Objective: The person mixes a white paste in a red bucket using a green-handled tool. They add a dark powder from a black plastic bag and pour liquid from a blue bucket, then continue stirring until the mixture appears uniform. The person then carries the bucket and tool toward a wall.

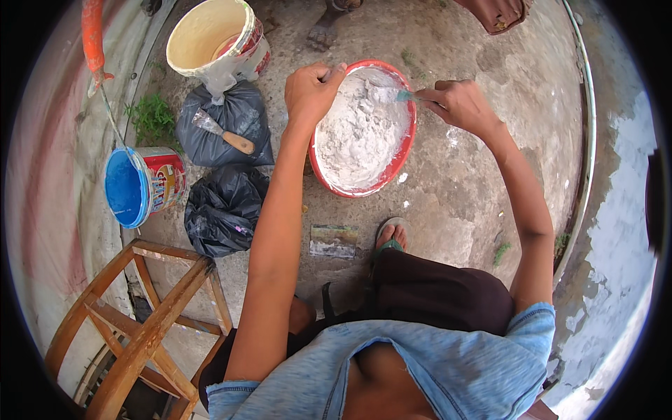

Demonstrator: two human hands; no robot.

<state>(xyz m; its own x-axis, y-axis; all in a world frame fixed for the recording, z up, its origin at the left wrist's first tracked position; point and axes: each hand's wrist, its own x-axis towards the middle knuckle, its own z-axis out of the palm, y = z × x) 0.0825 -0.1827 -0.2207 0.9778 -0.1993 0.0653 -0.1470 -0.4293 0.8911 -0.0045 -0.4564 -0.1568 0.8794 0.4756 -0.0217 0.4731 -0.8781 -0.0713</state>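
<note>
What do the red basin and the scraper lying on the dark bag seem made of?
Red basin: likely plastic, smooth and slightly glossy, from its evenly coloured rim. Scraper: handle apparently matte wood, being tan-brown; blade probably metal, thin, greyish, white-smeared.

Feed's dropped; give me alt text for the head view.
A person's right hand holds a scraper in lumpy white mix in a red basin, with the left hand at its rim. To the left: cream bucket, blue-lined bucket, dark bag topped by a wooden-handled scraper, black bag, and wooden frame.
</note>
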